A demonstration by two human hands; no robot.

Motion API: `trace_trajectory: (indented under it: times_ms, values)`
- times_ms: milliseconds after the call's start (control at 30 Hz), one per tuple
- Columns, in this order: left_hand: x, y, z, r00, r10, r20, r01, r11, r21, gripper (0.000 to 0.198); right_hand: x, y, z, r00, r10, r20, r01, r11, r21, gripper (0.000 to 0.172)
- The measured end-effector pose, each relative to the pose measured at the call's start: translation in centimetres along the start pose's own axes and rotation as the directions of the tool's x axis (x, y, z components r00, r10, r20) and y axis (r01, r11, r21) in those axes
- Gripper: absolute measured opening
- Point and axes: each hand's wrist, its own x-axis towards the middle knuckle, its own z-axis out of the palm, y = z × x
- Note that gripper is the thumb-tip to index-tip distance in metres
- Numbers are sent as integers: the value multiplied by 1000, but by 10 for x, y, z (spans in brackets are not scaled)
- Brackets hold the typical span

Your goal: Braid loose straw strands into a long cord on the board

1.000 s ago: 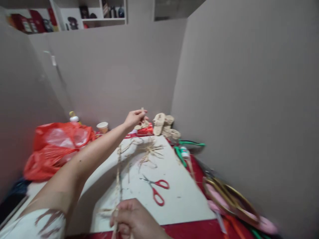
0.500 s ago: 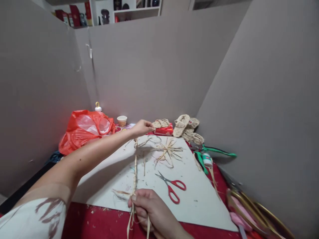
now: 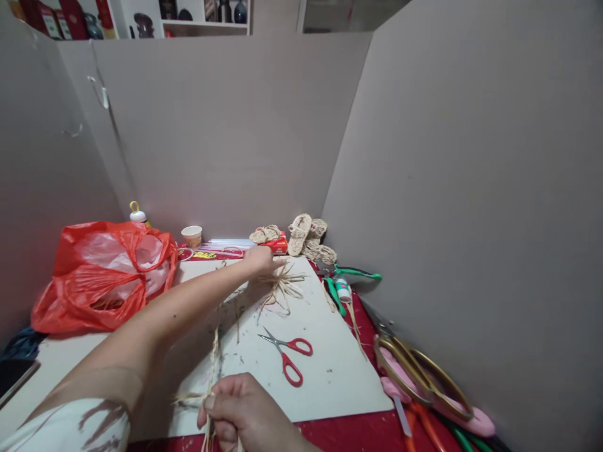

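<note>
My right hand [image 3: 245, 408] is closed on a braided straw cord [image 3: 215, 351] near its lower end. Loose strands hang below the fist and stick out to the left. From there the braid runs away over the white board, partly covered by my left arm. My left hand [image 3: 260, 260] reaches to the far side of the board, at the edge of a splayed bundle of straw strands [image 3: 285, 282]. One finger stretches out over the bundle; the other fingers are hidden. Red-handled scissors [image 3: 287, 351] lie spread between the two hands.
A red plastic bag [image 3: 113, 270] stands left, a paper cup [image 3: 191, 236] behind. Woven straw sandals [image 3: 300, 233] lean at the back by a red box [image 3: 280, 245]. Green-handled pliers [image 3: 335, 296], a small white bottle [image 3: 343, 290] and large gold-handled scissors [image 3: 405, 370] lie right. Grey partitions enclose the table.
The view has turned right, so things sit further left. My left hand has moved from beside the sandals on the red box to the straw bundle. My right hand still grips the braid.
</note>
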Motion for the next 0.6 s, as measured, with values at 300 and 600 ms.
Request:
trace_trajectory:
  times_ms: [300,600]
  values:
    - [39,14,38,997,-60,40,66,984,-165,29,-9,-21,3,996,52,-71,-61,989,-133,10]
    - [40,70,-6,991,108,-75,-131,759,-638,13,-5,-16,-3,999,7,35,-4,997,-80,8]
